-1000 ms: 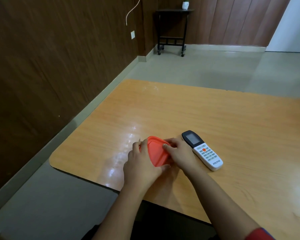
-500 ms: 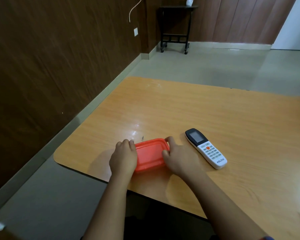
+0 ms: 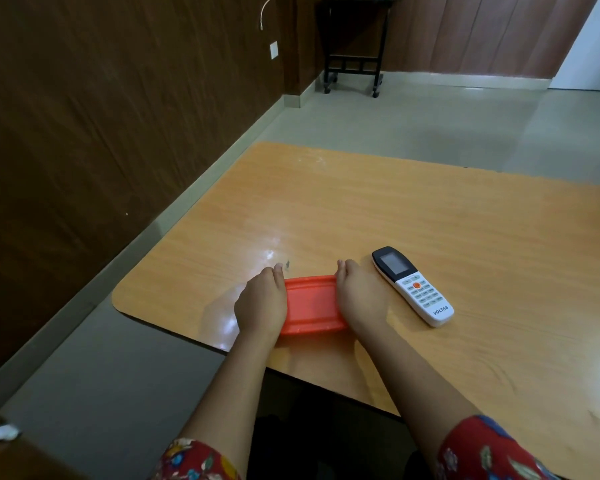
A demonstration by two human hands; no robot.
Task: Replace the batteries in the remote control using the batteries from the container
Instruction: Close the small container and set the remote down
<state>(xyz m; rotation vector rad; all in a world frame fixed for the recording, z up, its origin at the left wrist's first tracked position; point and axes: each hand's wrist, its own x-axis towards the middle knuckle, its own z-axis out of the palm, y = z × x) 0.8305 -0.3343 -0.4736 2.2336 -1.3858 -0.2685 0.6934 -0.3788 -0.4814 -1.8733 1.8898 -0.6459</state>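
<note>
An orange lidded container (image 3: 310, 304) lies flat on the wooden table (image 3: 430, 230) near its front edge. My left hand (image 3: 262, 303) grips its left end and my right hand (image 3: 359, 296) grips its right end. The lid is on, so the inside is hidden and no batteries show. A white remote control (image 3: 413, 287) with a black screen end lies face up just right of my right hand, angled away to the left, not touched.
The table's rounded front-left corner (image 3: 122, 299) is close to my left hand. A dark wooden wall runs along the left. A black wheeled stand (image 3: 354, 57) is at the far wall on the grey floor.
The container was tilted up on edge between my hands a second ago. It now lies flat, and both hands have shifted to its two ends.
</note>
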